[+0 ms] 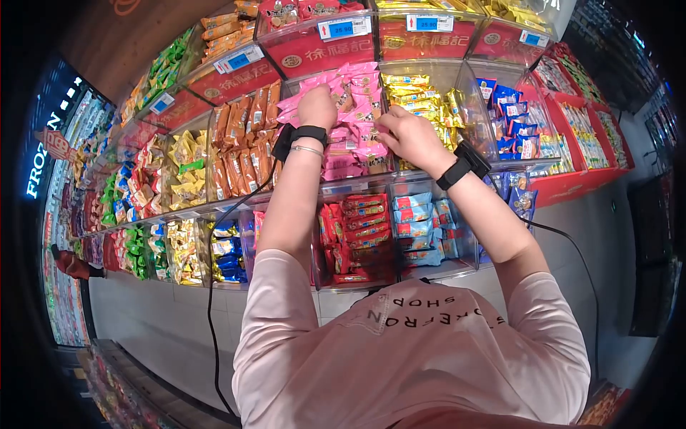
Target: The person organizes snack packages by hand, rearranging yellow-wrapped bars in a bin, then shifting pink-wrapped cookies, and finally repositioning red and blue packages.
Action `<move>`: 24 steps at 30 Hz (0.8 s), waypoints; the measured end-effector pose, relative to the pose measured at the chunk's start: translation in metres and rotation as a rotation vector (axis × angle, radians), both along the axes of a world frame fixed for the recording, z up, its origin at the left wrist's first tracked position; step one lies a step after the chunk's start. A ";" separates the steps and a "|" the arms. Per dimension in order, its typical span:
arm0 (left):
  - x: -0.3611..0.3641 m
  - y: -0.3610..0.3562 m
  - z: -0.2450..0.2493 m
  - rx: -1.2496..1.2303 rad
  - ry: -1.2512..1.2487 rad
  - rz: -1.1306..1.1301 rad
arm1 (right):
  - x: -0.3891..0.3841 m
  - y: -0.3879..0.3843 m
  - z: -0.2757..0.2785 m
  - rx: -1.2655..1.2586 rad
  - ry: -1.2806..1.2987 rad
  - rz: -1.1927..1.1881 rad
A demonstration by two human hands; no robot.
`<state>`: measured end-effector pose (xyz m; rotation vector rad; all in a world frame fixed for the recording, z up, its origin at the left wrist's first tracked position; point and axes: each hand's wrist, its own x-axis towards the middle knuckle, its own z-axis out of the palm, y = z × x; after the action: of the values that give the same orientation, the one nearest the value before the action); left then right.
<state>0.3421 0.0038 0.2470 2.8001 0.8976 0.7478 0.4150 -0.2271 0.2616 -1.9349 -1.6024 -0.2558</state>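
Note:
Pink snack packets (363, 89) fill a clear bin in the middle row, laid in stacked rows. My left hand (318, 109) is over the left part of this bin, knuckles bent; its fingertips are hidden among the packets. On the bin's right side, my right hand (411, 136) has its fingers curled in and closed on the edge of a pink packet (373, 146). Brown-wrapped packets (246, 136) stand in the bin to the left. Yellow-gold packets (414, 93) lie in the bin to the right, partly behind my right hand.
Blue packets (516, 118) sit farther right. Below are bins of red packets (357, 229) and light blue packets (418, 222). Red-fronted upper bins carry price tags (345, 28). A black cable (211, 307) hangs from my left wrist, another (582, 250) from my right.

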 end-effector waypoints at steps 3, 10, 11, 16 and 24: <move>0.003 0.009 0.005 0.011 -0.067 -0.099 | 0.003 -0.009 -0.002 0.007 0.009 -0.007; 0.014 0.031 0.028 0.095 -0.126 -0.388 | 0.005 -0.017 -0.006 0.007 0.035 0.000; 0.017 0.034 0.027 0.100 -0.120 -0.348 | 0.004 -0.018 -0.006 0.019 0.039 0.005; 0.022 0.040 0.020 -0.091 -0.038 -0.234 | 0.001 -0.024 -0.004 0.012 0.050 -0.004; 0.024 0.039 0.008 -0.045 -0.040 -0.077 | -0.004 -0.029 -0.009 0.007 0.064 0.000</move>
<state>0.3662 0.0431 0.2547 2.7529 0.7854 0.7601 0.4111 -0.2565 0.2528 -1.9190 -1.5578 -0.1974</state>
